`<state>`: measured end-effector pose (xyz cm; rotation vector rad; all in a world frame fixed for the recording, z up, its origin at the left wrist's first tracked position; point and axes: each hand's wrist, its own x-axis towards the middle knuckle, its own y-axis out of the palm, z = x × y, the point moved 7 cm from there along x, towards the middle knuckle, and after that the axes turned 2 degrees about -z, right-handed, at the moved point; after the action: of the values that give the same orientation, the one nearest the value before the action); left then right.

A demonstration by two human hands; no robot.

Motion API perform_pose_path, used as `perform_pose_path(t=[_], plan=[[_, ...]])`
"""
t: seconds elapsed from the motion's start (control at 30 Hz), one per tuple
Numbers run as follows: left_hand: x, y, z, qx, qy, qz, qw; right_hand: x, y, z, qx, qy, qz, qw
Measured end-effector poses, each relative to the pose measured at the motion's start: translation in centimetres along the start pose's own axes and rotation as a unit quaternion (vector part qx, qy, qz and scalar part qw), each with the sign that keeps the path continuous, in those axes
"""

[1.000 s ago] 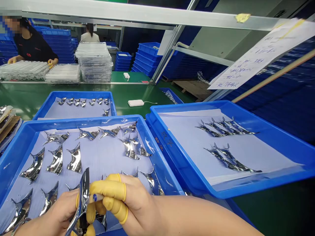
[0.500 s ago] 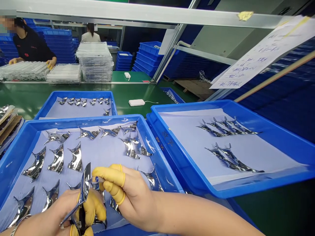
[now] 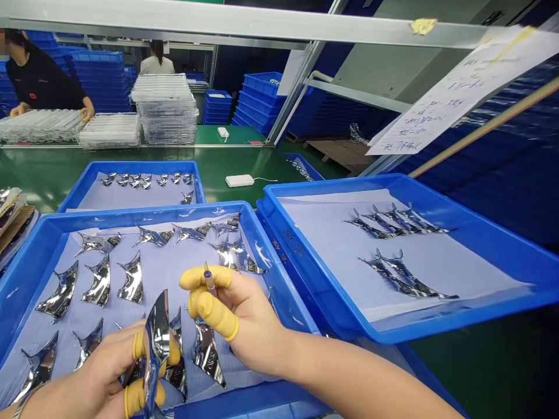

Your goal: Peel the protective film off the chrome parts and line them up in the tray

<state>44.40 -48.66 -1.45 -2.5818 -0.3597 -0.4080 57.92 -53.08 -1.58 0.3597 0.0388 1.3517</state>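
Note:
My left hand (image 3: 116, 364), in yellow finger cots, is closed on a curved, mirror-bright chrome part (image 3: 158, 329) standing on edge near the bottom centre. To its right, my right hand (image 3: 244, 311) pinches a slim pen-like tool (image 3: 208, 278) with a blue collar and a thin pointed tip facing up. The tool is apart from the held part; its exact kind is unclear. Below both hands lies a blue tray (image 3: 144, 212) lined with white sheet. Several similar chrome parts (image 3: 131, 278) rest in it in rows, some partly hidden by my hands.
At right, another lined blue tray (image 3: 393, 334) holds several chrome parts; a smaller tray (image 3: 91, 174) stands behind. A white device (image 3: 239, 181) lies on the green table. Beyond are clear tray stacks (image 3: 163, 110) and two people. A written paper (image 3: 445, 96) hangs upper right.
My right hand has drawn away from the chrome part, up and rightward, and the tool now points upward. My left hand has turned the part so its broad shiny face shows. The view shifted slightly.

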Motion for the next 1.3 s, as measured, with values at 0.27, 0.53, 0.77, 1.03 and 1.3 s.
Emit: perform_pose_path(t=[0.27, 0.53, 0.77, 1.03, 1.3], plan=[[-0.3, -0.2, 0.1, 0.12, 0.013, 0.019, 0.993, -0.4, 1.5, -0.4, 0.123, 0.109, 0.058, 0.985], [-0.9, 0.3, 0.6, 0.102, 0.014, 0.047, 0.994, -0.3, 2.0, -0.5, 0.146, 0.114, 0.067, 0.98], [0.4, 0.0, -0.9, 0.092, 0.071, -0.006, 0.993, -0.4, 1.4, -0.9, 0.1, 0.159, 0.04, 0.981], [-0.6, 0.7, 0.7, 0.057, 0.089, -0.015, 0.994, -0.4, 1.4, -0.9, 0.071, 0.163, 0.047, 0.983], [-1.4, 1.3, 1.3, 0.061, 0.029, -0.044, 0.997, -0.8, 1.9, -1.5, 0.154, 0.181, 0.053, 0.97]])
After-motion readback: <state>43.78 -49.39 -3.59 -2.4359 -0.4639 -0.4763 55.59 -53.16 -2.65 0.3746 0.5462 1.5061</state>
